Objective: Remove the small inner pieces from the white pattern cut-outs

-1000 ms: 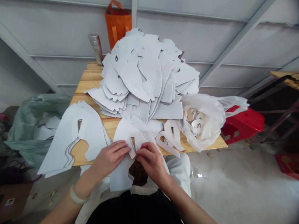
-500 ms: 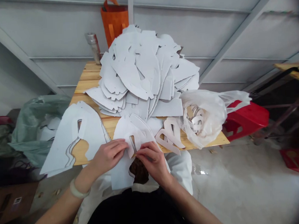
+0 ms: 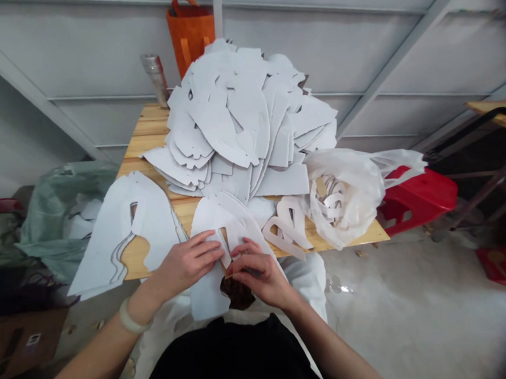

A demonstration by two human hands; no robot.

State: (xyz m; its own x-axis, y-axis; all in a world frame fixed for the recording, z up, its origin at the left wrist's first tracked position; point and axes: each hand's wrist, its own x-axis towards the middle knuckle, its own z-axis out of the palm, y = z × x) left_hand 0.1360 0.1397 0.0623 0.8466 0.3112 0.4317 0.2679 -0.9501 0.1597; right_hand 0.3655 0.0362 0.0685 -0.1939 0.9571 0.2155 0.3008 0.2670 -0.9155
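A white sheet piece with a curved cut-out (image 3: 203, 214) lies at the table's front edge and reaches over my lap. On it sits a pale U-shaped strip (image 3: 234, 232) around a narrow slot. My left hand (image 3: 187, 268) rests flat on the piece, its fingers stretched along the strip's left side. Just right of the slot, my right hand (image 3: 260, 276) has thumb and forefinger pinched together at the strip's lower end; what they grip is too small to make out. Similar white pieces (image 3: 105, 233) lie stacked to the left. Loose pale strips (image 3: 295, 224) lie to the right.
A tall heap of white pieces (image 3: 239, 110) covers the back of the wooden table (image 3: 146, 127). A clear plastic bag (image 3: 362, 191) holding strips stands at the right, by a red stool (image 3: 425, 199). Left stands a green bag (image 3: 44, 219); behind are a metal flask (image 3: 156, 78) and orange bag (image 3: 194, 36).
My right hand has shifted slightly right and toward me, its fingers more curled. My left hand has slid a little right, its fingers lying further over the strip.
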